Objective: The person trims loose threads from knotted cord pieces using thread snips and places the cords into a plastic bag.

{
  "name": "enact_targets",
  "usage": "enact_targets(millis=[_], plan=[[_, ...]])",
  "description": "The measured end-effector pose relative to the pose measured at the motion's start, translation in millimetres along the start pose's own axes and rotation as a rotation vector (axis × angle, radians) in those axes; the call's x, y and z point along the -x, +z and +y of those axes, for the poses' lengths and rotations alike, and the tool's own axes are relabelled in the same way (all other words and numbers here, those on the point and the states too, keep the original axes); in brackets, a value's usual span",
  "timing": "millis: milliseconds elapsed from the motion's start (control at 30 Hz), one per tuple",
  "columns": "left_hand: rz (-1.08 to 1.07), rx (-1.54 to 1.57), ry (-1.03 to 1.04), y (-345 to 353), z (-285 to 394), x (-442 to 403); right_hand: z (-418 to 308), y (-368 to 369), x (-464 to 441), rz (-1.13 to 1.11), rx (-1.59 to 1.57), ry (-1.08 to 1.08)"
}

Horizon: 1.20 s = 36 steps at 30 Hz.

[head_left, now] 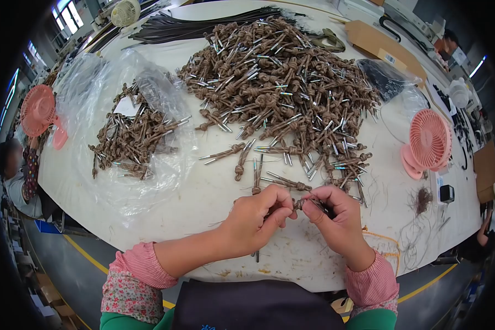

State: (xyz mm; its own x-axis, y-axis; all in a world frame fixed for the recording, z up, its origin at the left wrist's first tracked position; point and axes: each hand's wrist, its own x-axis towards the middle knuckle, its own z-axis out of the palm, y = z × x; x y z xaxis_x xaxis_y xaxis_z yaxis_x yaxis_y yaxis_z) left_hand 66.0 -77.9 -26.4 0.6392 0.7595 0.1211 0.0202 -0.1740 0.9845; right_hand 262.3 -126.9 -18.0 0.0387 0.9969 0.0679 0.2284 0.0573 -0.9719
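Observation:
My left hand (258,217) and my right hand (335,217) meet above the near part of the table, fingers pinched. Between the fingertips is a small brown knotted cord (298,204), mostly covered by the fingers. Something dark shows under my right fingers, too hidden to name. Just beyond my hands lie several loose knotted cords (241,163) with silvery metal tips. Behind them rises a large heap of the same knotted cords (280,82). A smaller pile of knotted cords (135,140) lies on a clear plastic bag (115,201) to the left.
Pink fans stand at the right (430,140) and left (37,110). Black strips (203,26) lie at the back beside cardboard (368,41). A small black box (446,193), a thread clump (423,199) and a yellow cord (388,236) lie at right. Another person (22,176) sits at left.

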Motion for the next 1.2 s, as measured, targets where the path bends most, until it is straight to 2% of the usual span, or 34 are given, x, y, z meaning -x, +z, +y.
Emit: enact_targets(millis=[67, 133, 167, 200, 233, 300, 367, 433, 467, 533, 567, 633, 700, 733, 767, 800, 833, 867, 900, 967, 1000, 1067, 1100, 1133, 1200], plan=[[-0.010, -0.064, -0.022, -3, 4, -1, 0, -1, 0, -0.027, 0.009, 0.008], [-0.017, -0.126, -0.041, -9, 3, -3, -9, -6, -3, 0.163, -0.072, 0.000], [-0.012, -0.398, 0.098, -14, -2, -5, -10, -10, -5, 0.163, -0.070, -0.001], [-0.007, -0.669, 0.239, -18, -5, -6, -10, -15, -7, 0.264, -0.072, -0.033], [-0.009, -0.669, 0.240, -20, -5, -8, -10, -20, -8, 0.366, -0.075, -0.065], [0.178, -1.044, 0.413, -24, -3, -11, -7, -24, -8, 0.401, -0.062, -0.094], [0.228, -1.084, 0.383, -24, 1, -11, -10, -22, -7, 0.379, -0.043, -0.112], [0.279, -0.710, 0.368, -18, 16, -12, -11, -14, -3, 0.261, -0.100, -0.103], [0.279, -0.710, 0.365, -19, 13, -11, -11, -10, 0, 0.182, -0.106, -0.106], [-0.010, -0.661, 0.362, -24, 2, -10, -13, -3, 2, 0.102, -0.113, -0.108], [-0.008, -0.661, 0.360, -26, 0, -10, -15, 0, 2, 0.070, -0.111, -0.081], [0.135, -0.556, 0.287, -30, -3, -8, -13, 0, 1, 0.036, -0.110, -0.055], [0.368, 0.069, 0.006, -42, 6, -10, 0, -6, -3, 0.069, 0.205, -0.063], [0.476, 0.286, 0.115, -55, 7, -12, 4, -6, -5, 0.069, 0.203, -0.063], [0.578, 0.505, 0.224, -67, 8, -15, 7, -6, -7, 0.055, 0.396, -0.098], [0.574, 0.503, 0.224, -73, 13, -21, 10, -6, -9, 0.041, 0.588, -0.131], [0.765, 0.664, 0.170, -77, 20, -25, 13, -4, -9, 0.044, 0.587, -0.130], [0.958, 0.825, 0.112, -80, 23, -26, 16, -2, -10, 0.030, 0.725, -0.166], [0.957, 0.826, 0.113, -82, 18, -24, 19, -1, -11, 0.017, 0.863, -0.203], [0.705, 0.775, -0.014, -82, 2, -17, 24, -1, -13, 0.016, 0.846, -0.222], [0.706, 0.777, -0.013, -77, 0, -16, 25, -1, -13, 0.015, 0.829, -0.240], [0.405, 0.311, -0.043, -56, -3, -16, 22, -3, -13, 0.011, 0.732, -0.255], [0.349, 0.205, 0.024, -43, -4, -14, 20, -5, -12, 0.008, 0.633, -0.266], [0.264, -0.073, 0.136, -37, -7, -14, 16, -6, -11, 0.007, 0.636, -0.266], [0.209, -0.409, 0.382, -23, 1, -15, 6, -9, -9, -0.075, 0.511, -0.285]])
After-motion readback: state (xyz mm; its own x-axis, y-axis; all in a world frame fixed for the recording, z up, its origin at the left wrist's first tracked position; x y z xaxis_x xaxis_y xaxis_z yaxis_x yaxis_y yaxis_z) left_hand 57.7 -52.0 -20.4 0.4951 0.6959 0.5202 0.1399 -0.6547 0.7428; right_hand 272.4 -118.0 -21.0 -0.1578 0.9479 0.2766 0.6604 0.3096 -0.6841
